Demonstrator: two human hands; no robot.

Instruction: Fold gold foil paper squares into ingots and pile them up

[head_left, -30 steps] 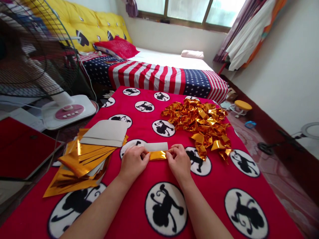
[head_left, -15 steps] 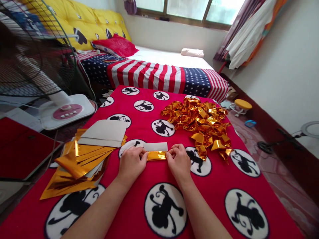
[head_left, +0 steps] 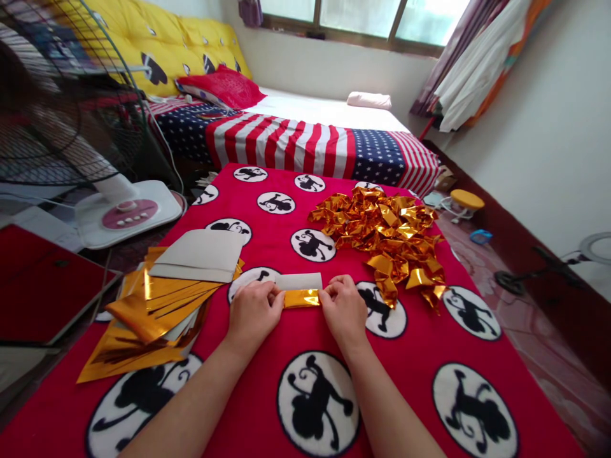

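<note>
Because the narrow, shiny gold-foil strip (head_left: pixel 301 298) with a pale grey flap (head_left: pixel 300 280) looks light and easily creased, its short ends seem the best hold; the left hand (head_left: pixel 254 310) and right hand (head_left: pixel 344 309) pinch it there, fingers together, near the middle of the red monkey-print cloth (head_left: pixel 410 369).

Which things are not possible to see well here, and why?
In the head view:
Gold strip: both ends covered by left hand and right hand.
Paper stack: lower sheets mostly under upper ones.
Foil pile: pieces overlap, count unclear.
Fan: cut off by left edge.
</note>
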